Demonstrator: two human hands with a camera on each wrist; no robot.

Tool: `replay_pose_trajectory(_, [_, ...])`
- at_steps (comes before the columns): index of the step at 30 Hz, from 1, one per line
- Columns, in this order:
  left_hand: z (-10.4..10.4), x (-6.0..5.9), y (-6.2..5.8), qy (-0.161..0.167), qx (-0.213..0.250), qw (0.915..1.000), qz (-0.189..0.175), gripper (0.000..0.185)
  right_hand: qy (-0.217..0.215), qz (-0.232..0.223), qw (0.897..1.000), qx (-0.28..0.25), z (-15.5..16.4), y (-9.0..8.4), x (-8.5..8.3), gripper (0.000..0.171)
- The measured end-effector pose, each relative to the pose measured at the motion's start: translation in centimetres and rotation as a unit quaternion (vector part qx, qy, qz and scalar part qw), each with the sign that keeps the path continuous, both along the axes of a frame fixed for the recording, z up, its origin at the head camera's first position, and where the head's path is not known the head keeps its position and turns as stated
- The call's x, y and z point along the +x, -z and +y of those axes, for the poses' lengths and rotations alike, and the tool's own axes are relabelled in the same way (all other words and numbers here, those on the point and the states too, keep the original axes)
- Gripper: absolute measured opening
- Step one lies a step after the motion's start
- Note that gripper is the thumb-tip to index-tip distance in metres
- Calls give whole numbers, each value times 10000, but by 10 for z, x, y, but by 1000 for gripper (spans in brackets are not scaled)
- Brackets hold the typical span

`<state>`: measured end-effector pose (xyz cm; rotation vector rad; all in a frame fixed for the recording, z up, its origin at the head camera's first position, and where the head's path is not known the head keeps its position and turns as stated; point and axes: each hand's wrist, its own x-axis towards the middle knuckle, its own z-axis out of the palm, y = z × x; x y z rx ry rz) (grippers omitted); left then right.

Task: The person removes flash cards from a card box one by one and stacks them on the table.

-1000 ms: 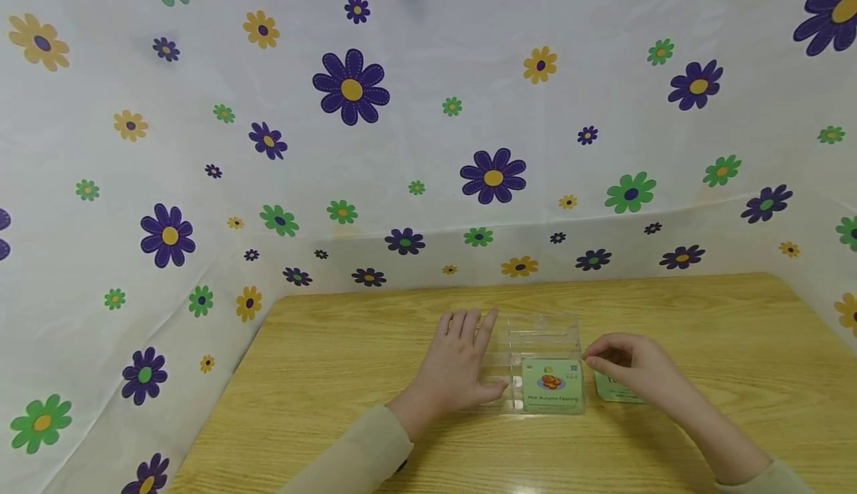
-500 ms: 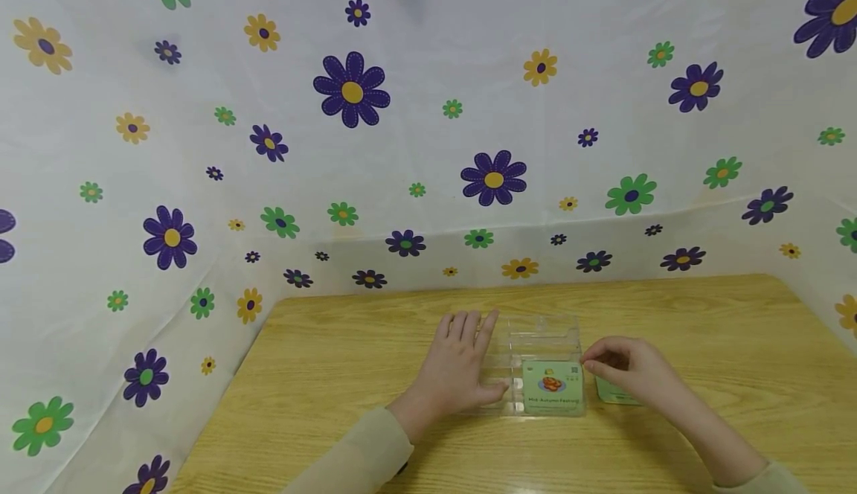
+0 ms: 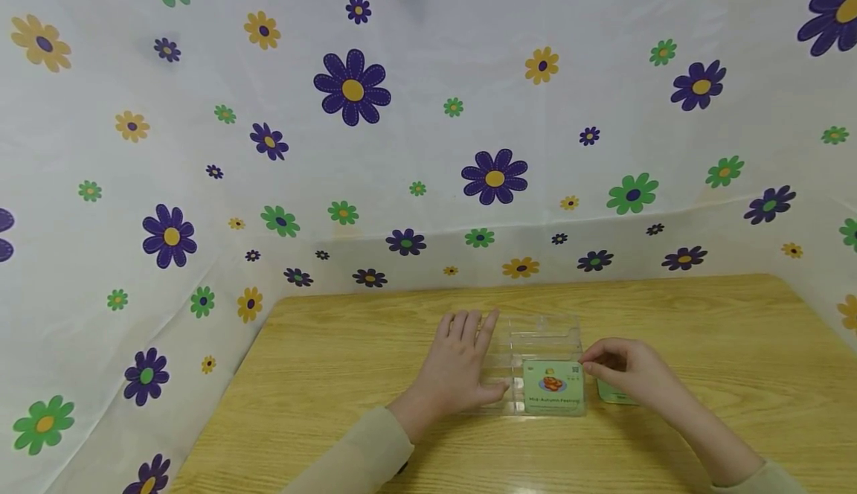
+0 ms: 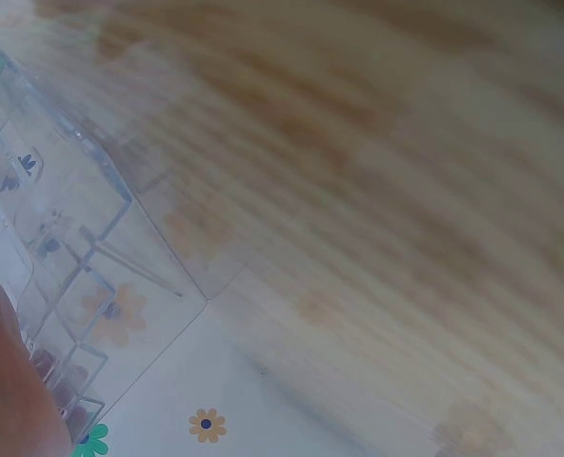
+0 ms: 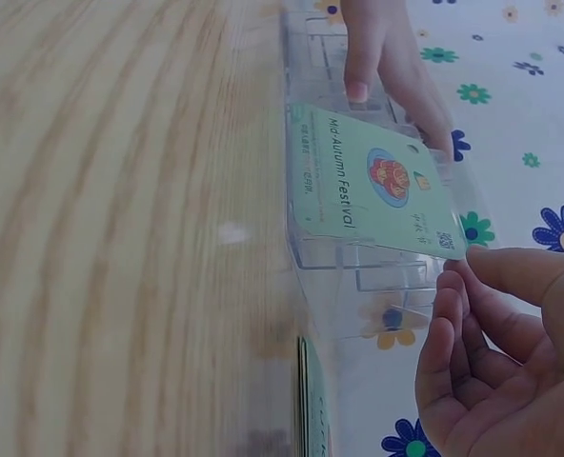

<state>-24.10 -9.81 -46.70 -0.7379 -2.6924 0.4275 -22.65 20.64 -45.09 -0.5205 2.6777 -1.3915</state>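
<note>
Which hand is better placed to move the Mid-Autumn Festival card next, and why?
Probably the right hand: it pinches a corner of the card, while the left hand lies over the clear tray, beside the card.

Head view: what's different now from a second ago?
Only a little: the right hand dipped slightly, covering more of the other green card. It still holds the Mid-Autumn Festival card by a corner, and the left hand stayed on the clear case.
</note>
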Motion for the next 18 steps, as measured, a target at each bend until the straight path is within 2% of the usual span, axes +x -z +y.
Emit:
replay_pose_trajectory(8, [0,0,1,37,-24,9999,157,113,82,76,9999,-96,-5,3,1,6])
replay_pose_trajectory(18, [0,-1,2,63,35,9999,121,113,326,101,9994,-66,-9,5,2,9])
